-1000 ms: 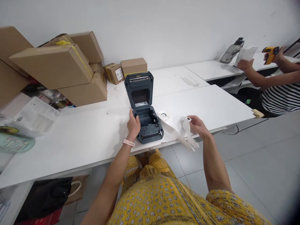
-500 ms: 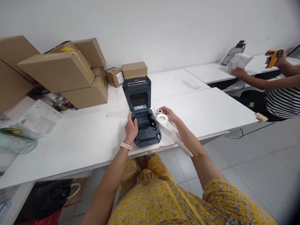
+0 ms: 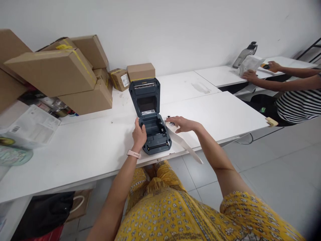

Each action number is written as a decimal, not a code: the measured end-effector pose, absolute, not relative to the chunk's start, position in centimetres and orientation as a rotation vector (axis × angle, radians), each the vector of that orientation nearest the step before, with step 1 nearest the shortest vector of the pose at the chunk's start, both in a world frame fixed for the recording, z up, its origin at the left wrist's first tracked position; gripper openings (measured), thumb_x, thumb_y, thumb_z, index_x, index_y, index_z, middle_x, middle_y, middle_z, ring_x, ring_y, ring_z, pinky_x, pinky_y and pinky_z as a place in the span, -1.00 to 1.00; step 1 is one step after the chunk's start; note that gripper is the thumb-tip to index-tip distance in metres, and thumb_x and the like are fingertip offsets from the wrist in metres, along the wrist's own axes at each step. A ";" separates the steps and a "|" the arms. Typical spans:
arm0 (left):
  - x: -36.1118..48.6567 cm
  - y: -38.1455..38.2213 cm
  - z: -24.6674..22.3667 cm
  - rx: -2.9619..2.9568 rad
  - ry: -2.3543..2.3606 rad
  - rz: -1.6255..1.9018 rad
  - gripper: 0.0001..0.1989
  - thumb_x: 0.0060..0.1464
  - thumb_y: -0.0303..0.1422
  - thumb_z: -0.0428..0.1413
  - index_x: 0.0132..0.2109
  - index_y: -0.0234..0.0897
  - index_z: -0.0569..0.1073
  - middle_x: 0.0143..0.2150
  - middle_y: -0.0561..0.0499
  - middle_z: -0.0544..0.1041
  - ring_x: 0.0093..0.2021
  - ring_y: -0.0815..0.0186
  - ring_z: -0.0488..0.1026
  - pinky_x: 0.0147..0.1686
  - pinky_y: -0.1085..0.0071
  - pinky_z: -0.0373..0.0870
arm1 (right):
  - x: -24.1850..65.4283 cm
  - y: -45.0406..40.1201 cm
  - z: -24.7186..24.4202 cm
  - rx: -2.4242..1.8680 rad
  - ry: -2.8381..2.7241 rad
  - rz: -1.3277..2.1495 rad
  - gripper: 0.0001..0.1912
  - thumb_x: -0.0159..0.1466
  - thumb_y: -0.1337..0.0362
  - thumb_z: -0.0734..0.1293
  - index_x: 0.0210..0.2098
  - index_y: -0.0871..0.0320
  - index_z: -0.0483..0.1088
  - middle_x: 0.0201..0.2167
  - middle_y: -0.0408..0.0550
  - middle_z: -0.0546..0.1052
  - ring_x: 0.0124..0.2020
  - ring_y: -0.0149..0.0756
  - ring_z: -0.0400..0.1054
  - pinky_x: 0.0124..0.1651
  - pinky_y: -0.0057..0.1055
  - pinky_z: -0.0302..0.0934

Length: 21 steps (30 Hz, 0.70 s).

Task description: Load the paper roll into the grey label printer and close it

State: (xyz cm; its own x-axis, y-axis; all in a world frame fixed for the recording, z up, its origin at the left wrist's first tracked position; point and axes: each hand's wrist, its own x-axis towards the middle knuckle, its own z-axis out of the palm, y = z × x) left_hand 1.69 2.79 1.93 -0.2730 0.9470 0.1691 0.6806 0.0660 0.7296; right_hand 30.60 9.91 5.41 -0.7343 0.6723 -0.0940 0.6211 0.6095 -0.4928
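A dark blue-grey label printer [image 3: 156, 135] stands on the white table with its lid [image 3: 145, 97] raised and its inner bay showing. My left hand [image 3: 139, 134] grips the printer's left side, thumb over the edge. Right beside the printer lies a roll of white labels [image 3: 172, 124], its loose strip [image 3: 189, 149] trailing over the table's front edge. Over the roll is my right hand [image 3: 183, 124], fingers apart and partly covering it. Just behind the roll, a small white roll [image 3: 168, 117] is partly visible.
Cardboard boxes [image 3: 57, 70] are stacked at the left, with two smaller ones [image 3: 141, 71] behind the printer. A clear plastic package [image 3: 32, 125] lies at far left. At the right, another person's hands [image 3: 250, 75] are by a white bag [image 3: 252, 63] and a bottle [image 3: 244, 55].
My right hand has moved from the small roll to above the label roll, fingers spread. My left hand remains on the printer. The other person's yellow device has been lowered towards the white bag.
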 end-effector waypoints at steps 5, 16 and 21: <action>1.8 2.8 1.9 1.633 1.960 1.074 -0.37 0.39 -0.30 -0.09 0.54 -0.22 0.05 0.48 -0.25 0.36 0.42 -0.05 0.40 0.37 -0.09 0.33 | 30.0 8.9 5.9 -1.148 -2.690 0.620 -0.25 0.08 0.35 0.51 0.27 0.05 0.40 0.12 0.11 0.54 0.12 0.12 0.38 0.22 0.06 0.24; 1.8 2.7 2.0 1.580 1.938 1.078 -0.36 0.39 -0.30 -0.07 0.54 -0.22 0.05 0.49 -0.23 0.34 0.43 -0.03 0.38 0.36 -0.04 0.33 | 23.2 3.4 10.3 -0.662 -1.301 1.490 -0.18 0.27 -0.28 0.27 0.42 -0.16 0.08 0.27 0.02 0.48 0.28 0.07 0.38 0.26 0.09 0.35; 1.8 2.5 2.4 1.549 1.964 0.996 -0.35 0.39 -0.21 -0.05 0.53 -0.24 0.08 0.30 -0.27 0.56 0.27 -0.09 0.54 0.22 -0.02 0.45 | 14.7 2.6 8.0 -0.518 -1.156 1.939 -0.23 0.25 -0.21 0.24 0.33 0.03 0.26 0.24 0.14 0.53 0.25 0.18 0.38 0.22 0.25 0.37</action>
